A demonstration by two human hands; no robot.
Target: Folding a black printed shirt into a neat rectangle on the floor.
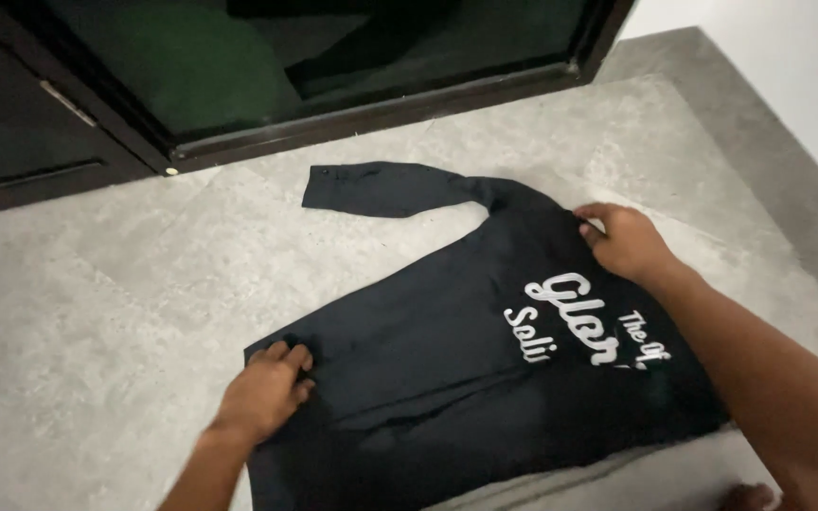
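The black long-sleeved cotton shirt with white lettering (456,350) lies flat on the pale grey mottled stone floor (97,312), spread from the near centre out toward the far right. The left hand (267,390) is down on the shirt's near-left edge, by the hem corner, fingers curled and pressing into the cloth; whether they pinch a fold or only press on it cannot be told from here. The right hand (625,238) sits at the far-right edge of the shirt, near the shoulder, fingers bent over the fabric edge and seemingly gripping it, thumb side hidden. Both forearms run in from the near edge, the right one crossing over the shirt's right side, the left one coming up short and steep. One sleeve (385,189) stretches out to the far left, lying flat with its cuff end squared off. The cloth looks soft and matte, with gentle creases across the body. Beyond it, at the far side, stands a dark-framed glass door (333,66) with a glossy, reflective pane.
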